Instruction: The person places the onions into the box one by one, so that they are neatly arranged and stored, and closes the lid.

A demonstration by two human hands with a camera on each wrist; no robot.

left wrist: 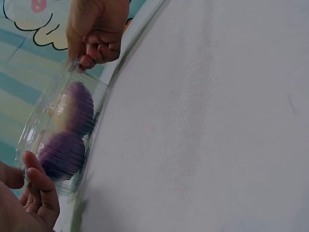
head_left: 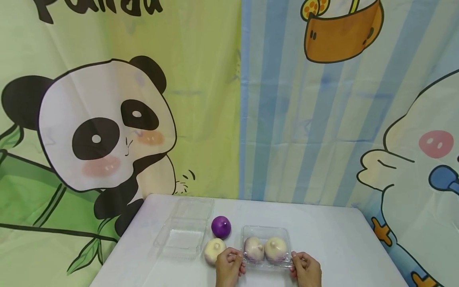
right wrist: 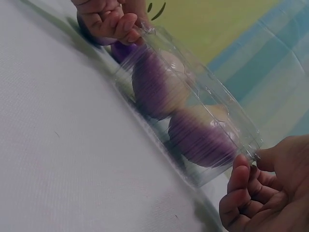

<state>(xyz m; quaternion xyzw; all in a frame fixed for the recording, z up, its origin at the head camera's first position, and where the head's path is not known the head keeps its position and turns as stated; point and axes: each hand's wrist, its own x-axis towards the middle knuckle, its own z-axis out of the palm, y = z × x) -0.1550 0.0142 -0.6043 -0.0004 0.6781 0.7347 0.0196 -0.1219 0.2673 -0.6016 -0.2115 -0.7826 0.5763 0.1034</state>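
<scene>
A clear plastic clamshell box (head_left: 265, 231), its lid down, holds two purple-and-white turnips (head_left: 254, 249). My left hand (head_left: 228, 267) pinches the rim at the box's near left corner between thumb and fingers. At the near right corner my right hand (head_left: 306, 270) pinches the rim the same way. Both wrist views show the turnips through the ribbed wall, purple side low and pale top up; the right hand (left wrist: 99, 34) grips the far end in the left wrist view. Just left of my left hand lies another turnip (head_left: 214, 250), partly behind its fingers.
A second clear clamshell box (head_left: 184, 239) lies open at the left of the white table (head_left: 330, 239). Between the boxes, behind the loose turnip, sits a round, shiny purple vegetable (head_left: 221, 227). Cartoon-printed curtains (head_left: 208, 99) hang behind the table's back edge.
</scene>
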